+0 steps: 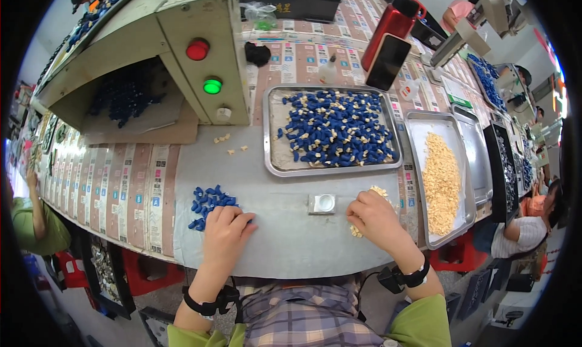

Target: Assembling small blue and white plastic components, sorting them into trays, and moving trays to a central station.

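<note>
My left hand (pixel 227 229) is at the right edge of a small pile of blue plastic pieces (pixel 206 200), its fingers curled together. Whatever is between those fingertips is hidden. On the other side, my right hand (pixel 374 218) pinches its fingers beside a few small cream pieces (pixel 379 191), partly covering them. Anything in that pinch is too small to make out. Between the hands, nearer the right one, sits a small metal block (pixel 322 204) with a round pale seat on top. Beyond it, a metal tray (pixel 330 171) holds many blue pieces with cream ones mixed in.
At far left stands a beige machine (pixel 200 19) with a red and a green button and blue pieces inside. A long tray (pixel 418 165) of cream pieces is at right. A phone (pixel 388 62) leans on a red bottle (pixel 397 19) behind. Other people sit at both sides.
</note>
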### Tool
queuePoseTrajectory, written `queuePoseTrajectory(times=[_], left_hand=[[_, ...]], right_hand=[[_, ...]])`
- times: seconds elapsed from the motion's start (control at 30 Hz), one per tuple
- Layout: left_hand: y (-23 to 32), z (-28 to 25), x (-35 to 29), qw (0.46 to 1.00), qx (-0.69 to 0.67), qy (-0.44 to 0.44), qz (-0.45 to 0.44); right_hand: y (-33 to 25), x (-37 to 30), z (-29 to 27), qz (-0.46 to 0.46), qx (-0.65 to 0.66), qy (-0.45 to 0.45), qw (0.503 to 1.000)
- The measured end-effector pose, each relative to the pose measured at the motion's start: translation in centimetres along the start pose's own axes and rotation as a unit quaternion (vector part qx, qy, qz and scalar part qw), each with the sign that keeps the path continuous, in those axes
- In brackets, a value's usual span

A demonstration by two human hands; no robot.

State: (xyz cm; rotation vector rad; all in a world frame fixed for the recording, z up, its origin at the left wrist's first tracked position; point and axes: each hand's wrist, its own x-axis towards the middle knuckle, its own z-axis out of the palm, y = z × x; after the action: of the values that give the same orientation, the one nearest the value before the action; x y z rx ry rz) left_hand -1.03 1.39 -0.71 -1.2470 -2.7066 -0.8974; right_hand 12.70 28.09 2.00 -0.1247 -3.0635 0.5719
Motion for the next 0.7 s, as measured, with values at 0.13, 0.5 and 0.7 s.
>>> queuePoseTrajectory(times=[0.13,0.5,0.7], left_hand=[[-0.1,-0.6,-0.1,1.000,-0.017,-0.013,-0.001],[-0.1,-0.2,1.1,0.999,-0.022,0.011,0.030],[2.9,1.2,0.2,0.961,-0.261,0.019,-0.090]], right_hand=[[-0.8,0.1,-1.3,0.080,0.095,0.005,0.992],[-0.9,-1.1,-0.3,0.225,0.476,-0.015,0.850],[-1.5,0.6,-0.7,0.197,0.437,0.004,0.878]])
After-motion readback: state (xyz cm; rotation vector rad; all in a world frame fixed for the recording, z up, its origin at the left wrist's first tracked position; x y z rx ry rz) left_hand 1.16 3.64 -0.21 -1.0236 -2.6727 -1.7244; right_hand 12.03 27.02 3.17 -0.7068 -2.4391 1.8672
